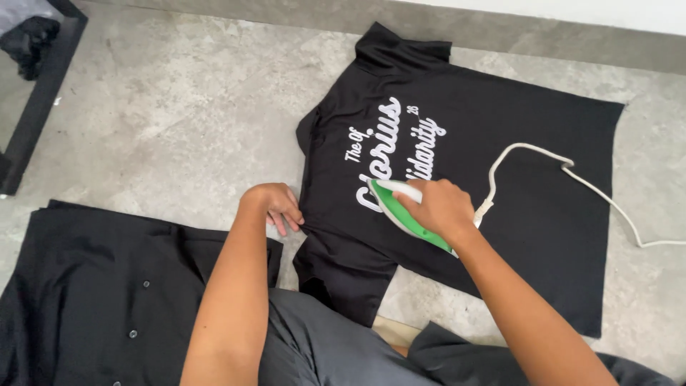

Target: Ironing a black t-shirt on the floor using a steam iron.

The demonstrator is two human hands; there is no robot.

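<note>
We were mid-pressing: our right hand (pixel 444 209) gripped the green-and-white iron (pixel 400 211) on the black T-shirt (pixel 514 143); our left hand (pixel 275 206), fingers loose, pinned its nine-o'clock edge. Next called for gliding steadily.

One view only, from the camera on the person's head, looking steeply down at the concrete floor (pixel 164 114) straight ahead and near enough that both forearms run in from the bottom edge. The black T-shirt (pixel 500 143) spread flat fills the middle and right of the picture, with the base of a wall (pixel 500 28) crossing the top. No second view shares the scene with it.
</note>
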